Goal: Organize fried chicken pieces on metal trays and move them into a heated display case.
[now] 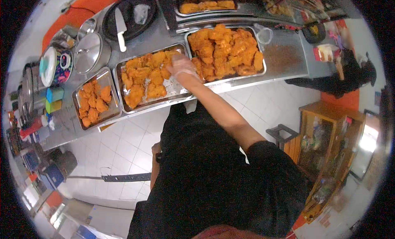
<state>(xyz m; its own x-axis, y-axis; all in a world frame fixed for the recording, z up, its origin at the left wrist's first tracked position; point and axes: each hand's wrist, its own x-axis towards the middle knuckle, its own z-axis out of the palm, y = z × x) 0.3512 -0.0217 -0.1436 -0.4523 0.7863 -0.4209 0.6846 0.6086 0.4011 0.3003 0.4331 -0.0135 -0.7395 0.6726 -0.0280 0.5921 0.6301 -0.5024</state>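
Observation:
My right hand (184,67), in a clear plastic glove, reaches over the right part of the middle metal tray (177,87). Its fingers are at the breaded fried chicken pieces (135,73) there; blur hides whether they grip one. To its right, a second metal tray (263,67) is heaped with larger fried chicken pieces (220,50). On the left, a smaller metal tray (114,108) carries small fried pieces (92,101). My left hand (156,149) hangs low beside my left hip, partly hidden by my black shirt, its fingers not clear.
Behind the trays, a white-handled knife (121,29) and a plastic bag (141,14) lie on a round black tray (109,15). A lidded metal pot (89,54) stands to the left. A clear plastic cup (264,35) is at the right tray's corner. Another tray of fried food (207,6) sits behind.

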